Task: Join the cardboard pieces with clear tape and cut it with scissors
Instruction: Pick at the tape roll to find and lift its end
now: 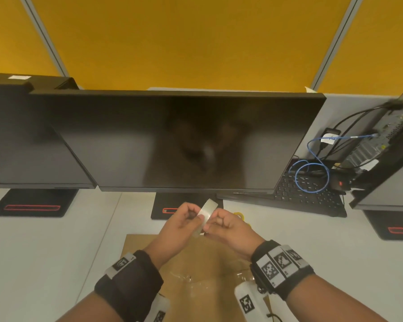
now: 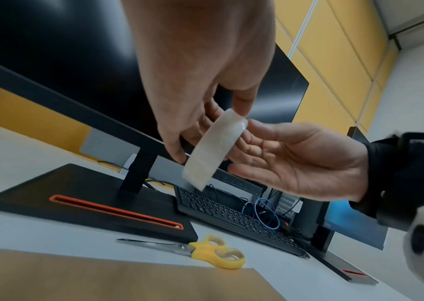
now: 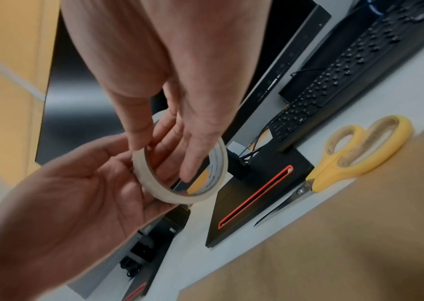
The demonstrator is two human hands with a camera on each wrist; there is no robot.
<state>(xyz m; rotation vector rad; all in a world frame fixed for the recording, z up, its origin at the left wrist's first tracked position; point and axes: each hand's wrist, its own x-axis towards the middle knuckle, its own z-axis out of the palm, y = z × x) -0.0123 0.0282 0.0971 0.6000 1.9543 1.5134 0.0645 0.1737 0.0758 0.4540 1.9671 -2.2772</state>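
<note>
I hold a roll of clear tape (image 1: pixel 205 216) up over the desk between both hands. My left hand (image 1: pixel 192 218) grips its left side with thumb and fingers. My right hand (image 3: pixel 164 158) pinches the rim, thumb outside and fingers through the hole of the tape roll (image 3: pixel 141 173). The brown cardboard (image 1: pixel 196 263) lies flat under my wrists, with shiny tape (image 1: pixel 184 277) on it. The yellow-handled scissors (image 2: pixel 205 250) lie closed on the desk just beyond the cardboard (image 2: pixel 102 281), to the right of my hands.
A dark monitor (image 1: pixel 172 140) stands close behind my hands, its black base (image 2: pixel 89 205) with an orange slot just beyond the scissors. A black keyboard (image 1: pixel 307 196), blue cables and a computer case (image 1: pixel 386 135) sit at the right. A second monitor (image 1: pixel 21 140) stands at the left.
</note>
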